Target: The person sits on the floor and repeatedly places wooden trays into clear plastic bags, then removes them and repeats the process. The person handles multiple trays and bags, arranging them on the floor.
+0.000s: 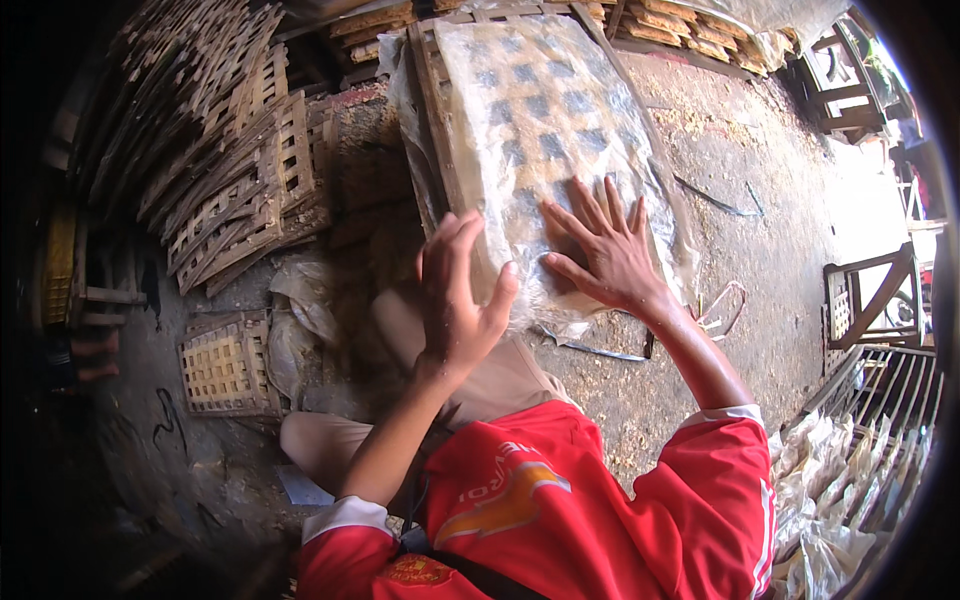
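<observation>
A long wooden lattice tray [433, 95] lies in front of me, covered by a crumpled sheet of clear plastic [545, 75] that shows the square openings beneath. My right hand [600, 250] rests palm down on the plastic near its near end, fingers spread. My left hand [455, 285] is at the left edge of the sheet, thumb apart and fingers loosely bent, with nothing visible held in it; whether it touches the sheet is unclear.
Stacked lattice trays [235, 180] fill the left side, with a small tray [225, 370] and loose plastic [300, 310] below. More stacks [680, 25] stand behind. At right are wooden stands [865, 295] and a rack [890, 380]. Loose straps [730, 205] lie on the debris-strewn floor [770, 270].
</observation>
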